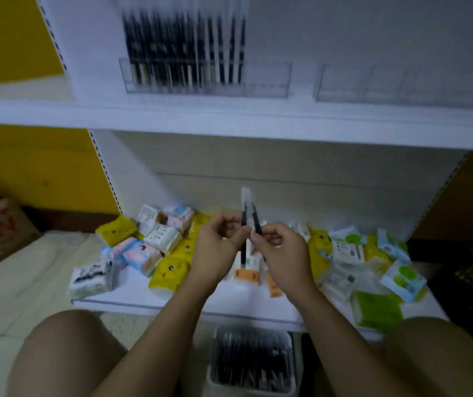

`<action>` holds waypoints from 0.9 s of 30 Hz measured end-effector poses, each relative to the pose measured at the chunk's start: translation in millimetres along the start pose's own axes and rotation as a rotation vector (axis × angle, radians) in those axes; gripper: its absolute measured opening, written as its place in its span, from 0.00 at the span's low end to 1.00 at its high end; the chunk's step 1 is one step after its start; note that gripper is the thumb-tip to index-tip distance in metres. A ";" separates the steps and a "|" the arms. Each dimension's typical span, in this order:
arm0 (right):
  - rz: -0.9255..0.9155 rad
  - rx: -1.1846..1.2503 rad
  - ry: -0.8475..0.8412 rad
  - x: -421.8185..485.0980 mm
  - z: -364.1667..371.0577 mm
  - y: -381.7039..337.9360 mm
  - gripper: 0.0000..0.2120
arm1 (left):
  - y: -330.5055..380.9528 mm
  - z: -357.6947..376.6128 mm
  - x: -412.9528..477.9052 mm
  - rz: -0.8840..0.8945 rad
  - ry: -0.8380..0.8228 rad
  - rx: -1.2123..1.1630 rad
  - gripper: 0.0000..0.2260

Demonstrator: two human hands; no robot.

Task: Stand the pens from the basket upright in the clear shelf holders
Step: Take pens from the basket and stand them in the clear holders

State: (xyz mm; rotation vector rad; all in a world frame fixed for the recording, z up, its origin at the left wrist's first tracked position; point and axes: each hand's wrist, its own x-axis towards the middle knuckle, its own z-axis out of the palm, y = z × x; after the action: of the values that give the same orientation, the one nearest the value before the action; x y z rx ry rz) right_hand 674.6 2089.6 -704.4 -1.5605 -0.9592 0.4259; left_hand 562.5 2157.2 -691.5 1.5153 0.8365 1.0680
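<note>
Head-worn view, down toward lower shelf (155, 299)

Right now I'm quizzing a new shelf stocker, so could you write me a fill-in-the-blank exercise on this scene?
1. The left hand and the right hand each pinch one pen, so ____ pens are held in all.
2. The basket of pens stands on the floor between the person's ____.
3. On the upper shelf, the standing pens are in the ____ of the two clear holders.
Missing words: two; knees; left.
</note>
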 end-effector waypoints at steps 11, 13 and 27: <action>-0.297 0.084 -0.008 50.7 -12.0 -122.1 0.07 | 128.2 -26.0 46.7 0.276 -0.028 -0.065 0.06; -0.365 0.088 0.010 61.9 -13.3 -140.6 0.06 | 146.4 -27.6 55.5 0.315 -0.021 -0.061 0.04; -0.459 0.139 -0.029 160.4 -17.8 -237.0 0.04 | 246.1 -53.7 151.5 0.441 0.049 0.102 0.15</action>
State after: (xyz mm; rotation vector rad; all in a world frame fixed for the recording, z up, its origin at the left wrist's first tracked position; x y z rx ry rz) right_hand 703.1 2193.2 -438.5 -1.1653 -1.2439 0.1852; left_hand 559.8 2264.9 -418.0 1.8171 0.6084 1.4028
